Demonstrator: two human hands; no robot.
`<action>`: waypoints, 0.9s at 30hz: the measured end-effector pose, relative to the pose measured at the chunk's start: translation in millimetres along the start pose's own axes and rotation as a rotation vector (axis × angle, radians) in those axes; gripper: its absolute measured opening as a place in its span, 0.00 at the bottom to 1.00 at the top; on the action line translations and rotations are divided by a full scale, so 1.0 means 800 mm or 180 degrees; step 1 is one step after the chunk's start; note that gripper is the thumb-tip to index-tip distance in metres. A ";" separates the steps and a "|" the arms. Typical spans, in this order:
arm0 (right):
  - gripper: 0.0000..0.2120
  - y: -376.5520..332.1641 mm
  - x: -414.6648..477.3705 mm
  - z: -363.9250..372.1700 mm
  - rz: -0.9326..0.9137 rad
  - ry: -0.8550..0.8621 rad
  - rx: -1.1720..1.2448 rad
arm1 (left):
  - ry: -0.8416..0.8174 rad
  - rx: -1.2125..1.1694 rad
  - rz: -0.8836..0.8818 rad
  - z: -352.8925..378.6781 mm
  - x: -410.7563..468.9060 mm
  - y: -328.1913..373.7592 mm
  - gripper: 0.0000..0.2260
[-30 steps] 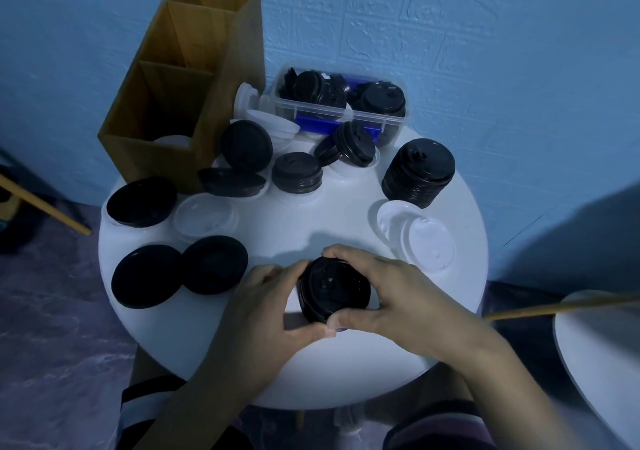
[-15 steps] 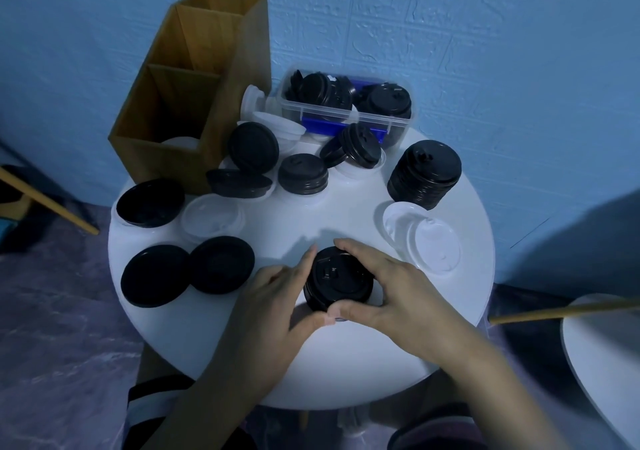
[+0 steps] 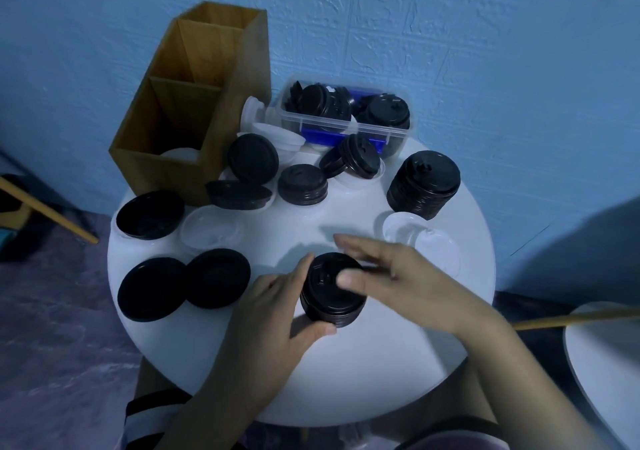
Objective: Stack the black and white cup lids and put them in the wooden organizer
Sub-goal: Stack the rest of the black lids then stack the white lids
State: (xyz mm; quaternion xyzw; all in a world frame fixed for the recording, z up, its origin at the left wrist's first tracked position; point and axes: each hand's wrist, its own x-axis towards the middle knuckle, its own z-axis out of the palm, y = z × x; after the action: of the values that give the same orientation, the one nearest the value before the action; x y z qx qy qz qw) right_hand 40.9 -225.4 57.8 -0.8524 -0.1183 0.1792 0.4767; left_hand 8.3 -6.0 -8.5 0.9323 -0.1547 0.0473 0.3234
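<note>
Looking down from the head view, a round white table [image 3: 346, 373] stands against a textured blue wall [image 3: 450, 51]; a marbled grey-purple floor [image 3: 52, 328] shows at the table's 9 o'clock side, crossed by a slanting wooden bar [image 3: 45, 207]; at 3 o'clock the edge of a second white table [image 3: 606, 363] comes into view with a wooden bar [image 3: 571, 319] above it.

On the tabletop, near the centre and toward 6 o'clock, sits the short stack of black lids [image 3: 332, 297]; the left hand [image 3: 277, 311] grips it, thumb on the near side and fingers curled round the far left side; the right hand [image 3: 398, 276] is blurred, fingers stretched out and apart, thumb lying over the stack's top, though contact cannot be told.

The wooden organizer [image 3: 194, 110] stands at 11 o'clock against the wall, a white lid [image 3: 180, 155] in its nearest compartment; a clear plastic box [image 3: 346, 127] of black lids sits at 12 o'clock; a taller black stack [image 3: 424, 184] is at 2 o'clock, with two overlapping white lids [image 3: 426, 245] just below it at 3 o'clock; loose black and white lids lie between organizer and box; two flat black lids [image 3: 152, 288] touch at 9 o'clock; another black lid [image 3: 149, 214] and a white lid [image 3: 211, 231] lie at 10 o'clock.
</note>
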 end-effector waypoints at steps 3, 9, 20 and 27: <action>0.26 -0.010 0.032 -0.019 -0.0125 0.0843 -0.0232 | -0.0076 -0.0148 -0.0056 0.001 -0.001 -0.001 0.41; 0.18 -0.035 0.107 -0.041 -0.0396 0.2164 -0.1503 | -0.0037 -0.0185 -0.0055 0.004 -0.003 -0.003 0.41; 0.13 -0.011 0.133 -0.041 -0.0253 0.2435 -0.2360 | 0.0069 -0.0141 0.0093 0.003 -0.001 -0.004 0.40; 0.16 0.002 0.083 -0.019 -0.1049 0.2441 -0.2254 | -0.0044 -0.0159 0.0118 0.002 -0.001 -0.004 0.41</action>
State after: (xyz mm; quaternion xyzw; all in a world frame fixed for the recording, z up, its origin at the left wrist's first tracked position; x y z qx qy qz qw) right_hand 107.6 -212.9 50.6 -0.9352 -0.1211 -0.2723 0.1913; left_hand 8.2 -4.5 -11.9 0.9213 -0.1753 0.0429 0.3445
